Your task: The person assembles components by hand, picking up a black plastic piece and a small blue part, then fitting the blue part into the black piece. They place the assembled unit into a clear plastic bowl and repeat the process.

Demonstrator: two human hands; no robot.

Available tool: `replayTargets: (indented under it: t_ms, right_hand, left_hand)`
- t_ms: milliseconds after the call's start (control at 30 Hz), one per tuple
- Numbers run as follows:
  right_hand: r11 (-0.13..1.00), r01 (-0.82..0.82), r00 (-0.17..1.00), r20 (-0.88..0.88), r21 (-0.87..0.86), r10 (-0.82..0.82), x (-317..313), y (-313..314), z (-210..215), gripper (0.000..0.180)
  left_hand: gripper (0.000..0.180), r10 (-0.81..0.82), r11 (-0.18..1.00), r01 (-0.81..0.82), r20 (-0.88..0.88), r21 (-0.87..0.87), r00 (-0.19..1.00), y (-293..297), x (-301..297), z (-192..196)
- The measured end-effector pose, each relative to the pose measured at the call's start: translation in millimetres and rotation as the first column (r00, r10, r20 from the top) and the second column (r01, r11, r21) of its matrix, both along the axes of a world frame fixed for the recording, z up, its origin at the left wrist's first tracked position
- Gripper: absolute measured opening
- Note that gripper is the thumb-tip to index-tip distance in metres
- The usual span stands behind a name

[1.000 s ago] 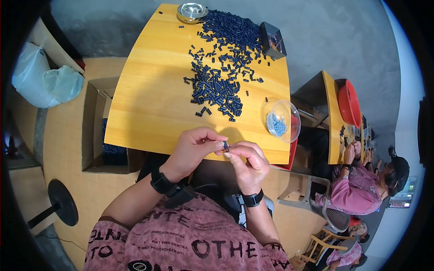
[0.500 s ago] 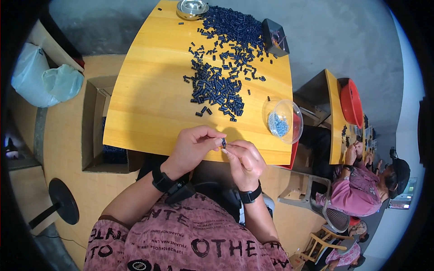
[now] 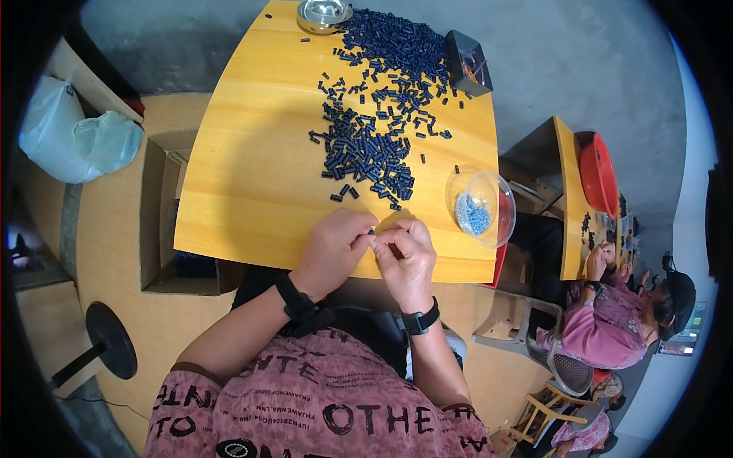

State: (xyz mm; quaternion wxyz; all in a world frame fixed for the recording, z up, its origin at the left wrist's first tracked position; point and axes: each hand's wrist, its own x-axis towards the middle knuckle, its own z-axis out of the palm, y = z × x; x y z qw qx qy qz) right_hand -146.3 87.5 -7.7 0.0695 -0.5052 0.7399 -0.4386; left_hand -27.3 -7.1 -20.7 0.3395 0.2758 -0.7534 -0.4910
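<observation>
Both hands, left (image 3: 334,249) and right (image 3: 405,256), pinch a small dark part (image 3: 371,231) in their fingers at the yellow tabletop's (image 3: 252,175) near edge, above a grey floor (image 3: 565,69).

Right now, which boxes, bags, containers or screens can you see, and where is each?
Cardboard box: brown, open, left of table.
Plastic bags: pale, bulging, far left.
Clear bowl: round, blue bits inside, table's right edge.
Dark tray: rectangular, far right corner.
Metal dish: round, far edge.
No screens.

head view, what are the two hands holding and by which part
A small dark blue piece, pinched between the fingertips of the left hand and the right hand above the table's near edge. Which part is gripped cannot be told.
</observation>
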Motion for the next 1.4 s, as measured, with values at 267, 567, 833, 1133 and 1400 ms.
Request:
replayTargets:
  t_ms: [267,567,833,1133,1400]
  right_hand:
    - [0.995,-0.07,0.898,0.439,0.073,0.031,-15.9,0.1,9.6,0.009]
    - [0.964,-0.074,0.919,0.393,0.257,-0.034,-23.5,-9.4,4.9,0.014]
    - [0.958,-0.061,0.959,0.282,0.281,-0.022,-28.0,-13.3,6.3,0.016]
    - [0.978,-0.071,0.868,0.495,0.194,-0.036,-24.0,0.6,19.7,0.01]
    - [0.963,0.212,0.948,-0.275,0.168,-0.161,-132.0,36.8,90.3,0.009]
  left_hand:
    - [0.021,0.003,0.943,0.006,0.027,-0.334,1.0,6.8,-2.4,-0.1]
    - [0.017,-0.086,0.885,0.118,0.091,-0.451,0.992,1.0,-1.4,-10.4]
    - [0.022,-0.076,0.897,0.097,0.066,-0.431,0.995,2.9,-7.4,-5.3]
    - [0.014,-0.03,0.945,0.031,0.008,-0.325,1.0,-1.0,8.5,-0.5]
    - [0.005,0.47,0.883,-0.47,-0.014,0.007,0.883,-44.2,127.8,27.4]
